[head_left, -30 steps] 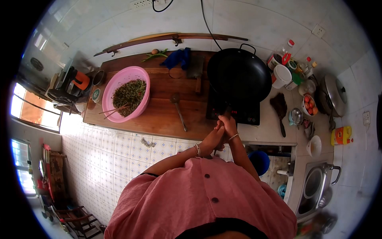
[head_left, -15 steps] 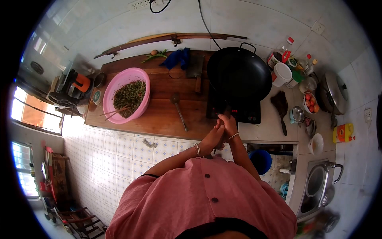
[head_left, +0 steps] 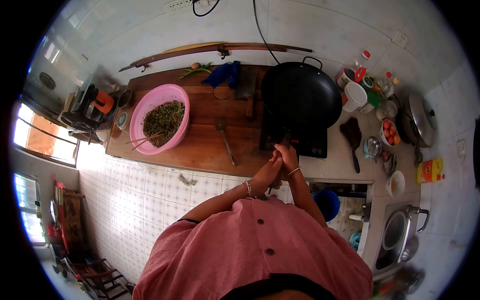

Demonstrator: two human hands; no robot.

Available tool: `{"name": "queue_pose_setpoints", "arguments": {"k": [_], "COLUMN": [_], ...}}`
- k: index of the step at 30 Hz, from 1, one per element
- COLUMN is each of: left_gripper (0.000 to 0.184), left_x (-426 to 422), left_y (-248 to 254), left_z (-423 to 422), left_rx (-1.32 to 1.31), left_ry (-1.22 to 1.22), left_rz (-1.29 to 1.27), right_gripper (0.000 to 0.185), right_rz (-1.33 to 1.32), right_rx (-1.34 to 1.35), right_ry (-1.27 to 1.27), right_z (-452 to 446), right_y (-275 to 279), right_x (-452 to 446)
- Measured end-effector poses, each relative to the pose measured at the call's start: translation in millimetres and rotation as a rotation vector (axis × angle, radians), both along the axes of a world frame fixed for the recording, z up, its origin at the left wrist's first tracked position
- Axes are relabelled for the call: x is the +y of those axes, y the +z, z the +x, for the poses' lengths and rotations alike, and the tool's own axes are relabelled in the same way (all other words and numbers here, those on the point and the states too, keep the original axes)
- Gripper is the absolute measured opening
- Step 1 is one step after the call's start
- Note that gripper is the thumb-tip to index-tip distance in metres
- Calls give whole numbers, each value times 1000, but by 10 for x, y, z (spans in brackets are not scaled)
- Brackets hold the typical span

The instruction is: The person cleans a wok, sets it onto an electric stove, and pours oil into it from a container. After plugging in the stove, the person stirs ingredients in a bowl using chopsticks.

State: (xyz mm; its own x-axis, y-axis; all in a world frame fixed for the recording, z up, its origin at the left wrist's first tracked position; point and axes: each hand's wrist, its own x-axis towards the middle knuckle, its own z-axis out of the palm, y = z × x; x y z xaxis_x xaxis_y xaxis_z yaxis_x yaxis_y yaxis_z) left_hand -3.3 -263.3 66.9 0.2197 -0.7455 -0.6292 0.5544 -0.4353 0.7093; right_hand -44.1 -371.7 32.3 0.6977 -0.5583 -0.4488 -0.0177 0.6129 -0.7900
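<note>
A large black wok (head_left: 302, 95) sits tilted over the black induction cooker (head_left: 315, 142), its loop handle at the far side. My right hand (head_left: 287, 158) is closed round the wok's long near handle (head_left: 287, 136). Just below and to the left, my left hand (head_left: 266, 177) is closed against the right one. A dark tip pokes out under it, so it seems to grip the end of the same handle; its fingers are partly hidden. Left of the hands, a metal spoon (head_left: 226, 142) lies on the wooden board (head_left: 200, 145).
A pink basin (head_left: 184, 120) of chopped greens with chopsticks stands on the left. A cleaver (head_left: 246, 87) and blue cloth (head_left: 222, 74) lie behind. To the right are a dark brush (head_left: 351, 135), a bowl of red fruit (head_left: 389, 133), bottles and a sink (head_left: 395, 235).
Both hands keep their hold, and the wok stays over the cooker. Only the camera's view has shifted very slightly.
</note>
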Motion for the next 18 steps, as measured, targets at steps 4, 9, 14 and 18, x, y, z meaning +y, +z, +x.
{"name": "queue_pose_setpoints", "arguments": {"k": [4,9,14,18], "left_gripper": [40,40,40,39], "left_x": [8,8,15,13], "left_y": [-15,-58,-59,-67], "left_z": [-9,-15,-25,-34], "left_rx": [13,28,33,29], "left_ry": [11,5,1,8], "left_rz": [-7,-15,-22,-24], "right_gripper": [19,18,19,20], "right_rz": [1,-4,9,9], "right_rx": [15,15,19,19], "right_ry": [-5,4,-33,-30], "right_z": [-1,-9,-13,-15], "right_y": [-20,-82,-84,-91], "right_x": [5,-8,10,8]}}
